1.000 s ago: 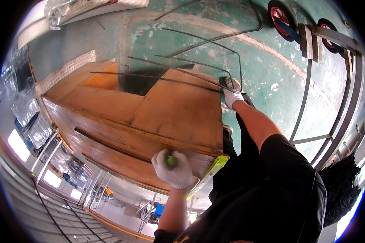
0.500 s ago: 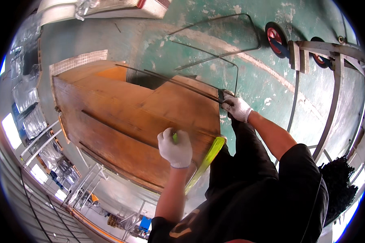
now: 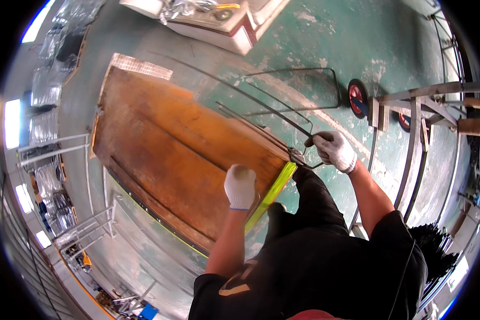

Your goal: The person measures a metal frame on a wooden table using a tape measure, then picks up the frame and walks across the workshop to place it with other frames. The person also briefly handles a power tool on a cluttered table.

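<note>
My right hand [image 3: 333, 151], in a white knit glove, is closed around a long thin dark metal rod [image 3: 250, 96], which slants away to the far left above the table's edge. Under that hand, more bent rod shows beside the table corner. My left hand [image 3: 240, 186], also gloved, is a fist over the near end of a rust-brown table [image 3: 160, 160]; what it holds, if anything, is hidden. A bright yellow-green strip [image 3: 272, 196] covers the table's near edge. Other dark rods [image 3: 253, 127] lie along its right edge, and one dark line [image 3: 181, 146] runs lengthwise across the top.
Bent rod frames [image 3: 336, 88] lie on the worn green floor to the right. Beyond them stands a metal cart with a red-hubbed wheel [image 3: 358, 99]. A pale block [image 3: 213, 33] bears plastic wrap and a yellow tool. Metal rails [image 3: 53, 144] and plastic-wrapped stacks [image 3: 45, 128] stand left.
My right hand has risen and moved right, lifting one rod off the table's edge and swinging its far end outward. My left fist has shifted slightly right; the green bit seen in it no longer shows.
</note>
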Motion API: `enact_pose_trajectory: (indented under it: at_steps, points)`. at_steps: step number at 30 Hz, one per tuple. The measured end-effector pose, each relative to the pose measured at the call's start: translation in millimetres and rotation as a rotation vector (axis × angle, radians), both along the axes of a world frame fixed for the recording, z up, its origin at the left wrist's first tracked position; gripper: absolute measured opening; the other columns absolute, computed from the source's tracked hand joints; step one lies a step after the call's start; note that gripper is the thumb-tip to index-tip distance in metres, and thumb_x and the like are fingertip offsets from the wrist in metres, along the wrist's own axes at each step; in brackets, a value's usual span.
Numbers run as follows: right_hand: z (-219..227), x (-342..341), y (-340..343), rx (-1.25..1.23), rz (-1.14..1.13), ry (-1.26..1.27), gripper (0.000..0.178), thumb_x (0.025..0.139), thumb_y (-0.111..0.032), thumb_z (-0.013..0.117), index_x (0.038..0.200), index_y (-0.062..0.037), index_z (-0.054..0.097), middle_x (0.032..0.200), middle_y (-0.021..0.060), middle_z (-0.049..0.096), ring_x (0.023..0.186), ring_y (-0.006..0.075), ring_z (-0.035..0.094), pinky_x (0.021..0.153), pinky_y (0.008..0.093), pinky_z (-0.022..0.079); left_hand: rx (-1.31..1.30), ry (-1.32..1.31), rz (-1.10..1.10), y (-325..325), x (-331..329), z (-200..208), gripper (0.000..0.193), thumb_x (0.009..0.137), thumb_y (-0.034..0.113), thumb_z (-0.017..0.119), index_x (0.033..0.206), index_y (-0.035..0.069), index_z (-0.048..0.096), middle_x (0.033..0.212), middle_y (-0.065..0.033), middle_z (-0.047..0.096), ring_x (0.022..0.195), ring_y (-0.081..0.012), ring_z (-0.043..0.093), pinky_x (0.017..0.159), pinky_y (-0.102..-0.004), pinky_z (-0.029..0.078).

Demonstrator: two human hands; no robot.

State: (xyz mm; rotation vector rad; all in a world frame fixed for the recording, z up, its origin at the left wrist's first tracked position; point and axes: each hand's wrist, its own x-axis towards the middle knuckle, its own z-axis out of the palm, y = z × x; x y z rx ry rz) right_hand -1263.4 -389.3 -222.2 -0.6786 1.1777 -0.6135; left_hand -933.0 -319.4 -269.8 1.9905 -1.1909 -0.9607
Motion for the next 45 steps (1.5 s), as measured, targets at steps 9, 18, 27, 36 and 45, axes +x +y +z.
enact_pose_trajectory:
  at_steps: [9, 18, 27, 36, 45]
  points:
    - [161, 69, 45, -0.404, 0.156, 0.300, 0.027, 0.109, -0.018, 0.059, 0.119, 0.0012, 0.076, 0.072, -0.0060, 0.053, 0.060, 0.0035, 0.044, 0.056, 0.0244, 0.036, 0.021, 0.108, 0.205, 125, 59, 37, 0.021, 0.089, 0.016, 0.074, 0.102, -0.001, 0.074, 0.092, -0.0142, 0.076, 0.087, -0.0211, 0.074, 0.082, -0.0356, 0.058]
    - [112, 298, 81, -1.291, 0.209, 0.652, 0.015, 0.105, -0.021, 0.065, 0.109, -0.0063, 0.065, 0.084, 0.0235, 0.072, 0.076, 0.0475, 0.071, 0.067, 0.0564, 0.056, -0.109, 0.245, 0.443, 229, 128, 75, 0.018, 0.090, 0.011, 0.074, 0.102, -0.002, 0.073, 0.088, -0.0104, 0.074, 0.081, -0.0163, 0.069, 0.077, -0.0330, 0.056]
    - [74, 451, 172, -1.162, 0.679, 0.708, 0.030, 0.104, -0.030, 0.057, 0.110, -0.0017, 0.063, 0.090, 0.0270, 0.075, 0.084, 0.0502, 0.074, 0.079, 0.0607, 0.059, -0.096, 0.560, 0.668, 329, 203, 78, 0.012, 0.095, 0.012, 0.071, 0.105, 0.007, 0.073, 0.080, -0.0049, 0.067, 0.066, -0.0160, 0.063, 0.054, -0.0296, 0.048]
    - [88, 461, 227, -0.877, 0.954, 0.234, 0.051, 0.106, -0.043, 0.060, 0.124, 0.0037, 0.066, 0.112, 0.0343, 0.073, 0.112, 0.0519, 0.069, 0.096, 0.0562, 0.055, -0.518, 0.497, 0.157, 307, 255, 3, 0.023, 0.106, 0.034, 0.068, 0.123, 0.019, 0.070, 0.092, 0.0005, 0.069, 0.069, -0.0157, 0.065, 0.056, -0.0313, 0.049]
    - [88, 416, 192, -1.237, 0.895, 0.182, 0.043, 0.102, -0.033, 0.068, 0.131, -0.0021, 0.070, 0.119, 0.0246, 0.076, 0.111, 0.0442, 0.073, 0.097, 0.0501, 0.057, -0.560, 0.197, 0.027, 263, 233, 64, 0.021, 0.102, 0.023, 0.072, 0.118, 0.009, 0.070, 0.075, -0.0011, 0.065, 0.053, -0.0134, 0.055, 0.048, -0.0279, 0.041]
